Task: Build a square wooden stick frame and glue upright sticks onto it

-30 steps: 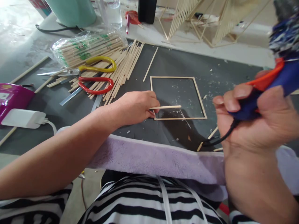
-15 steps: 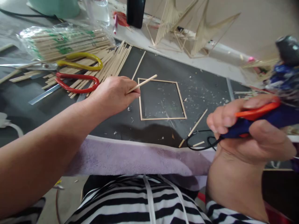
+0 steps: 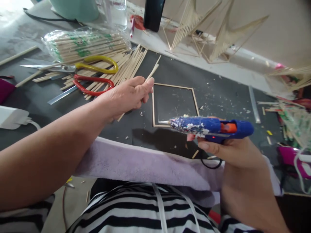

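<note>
My left hand (image 3: 136, 94) is closed around a thin wooden stick (image 3: 152, 72), whose tip points up and away. Beside that tip, another stick runs behind the fingers. A square frame of thin sticks (image 3: 153, 106) lies flat on the dark mat, just right of my left hand. My right hand (image 3: 233, 155) grips a blue hot glue gun (image 3: 189, 124) crusted with dried glue. Its metal nozzle points left above the frame's near edge, and the gun body covers the near right corner. A small red light glows on the gun.
Scissors (image 3: 97, 92) with red and yellow handles rest on loose sticks (image 3: 131, 64). Behind them lies a plastic pack of sticks (image 3: 85, 45). Stick models (image 3: 218, 48) and a black phone (image 3: 154, 14) stand at the back. Scraps and a glue stick (image 3: 254, 105) lie right.
My right hand has swung the glue gun in from the right, turning its nozzle left over the frame. My left hand has turned, and its stick now points more steeply away.
</note>
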The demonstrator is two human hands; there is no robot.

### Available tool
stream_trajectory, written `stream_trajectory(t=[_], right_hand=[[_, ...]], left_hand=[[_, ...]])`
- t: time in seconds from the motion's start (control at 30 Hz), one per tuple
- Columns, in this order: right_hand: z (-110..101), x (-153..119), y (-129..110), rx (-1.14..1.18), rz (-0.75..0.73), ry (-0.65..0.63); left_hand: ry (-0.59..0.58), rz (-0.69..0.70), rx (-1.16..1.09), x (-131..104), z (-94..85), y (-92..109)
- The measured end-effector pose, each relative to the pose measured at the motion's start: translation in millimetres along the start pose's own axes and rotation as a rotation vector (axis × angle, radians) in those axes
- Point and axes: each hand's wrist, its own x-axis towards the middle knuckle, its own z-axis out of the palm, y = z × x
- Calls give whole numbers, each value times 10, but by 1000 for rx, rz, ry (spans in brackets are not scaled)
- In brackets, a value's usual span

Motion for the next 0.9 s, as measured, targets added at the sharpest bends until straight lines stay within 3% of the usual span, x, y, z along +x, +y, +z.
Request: stream_trajectory(t=[0.1,0.2,0.53,0.7,0.9], right_hand=[[-12,-2,58,-8,64,-46],[-1,-29,136,-16,76,-67],[59,-27,246,-179,-38,8],[85,-22,276,-182,-39,-20],[75,-45,321,-247,-60,12]], left_hand=[[-67,-101,-102,-21,11,55],[-119,-49,51,-46,23,102],[-88,-77,46,-47,33,10],[-118,-82,24,-42,43,120],[-76,-91,-8,-39,38,207]])
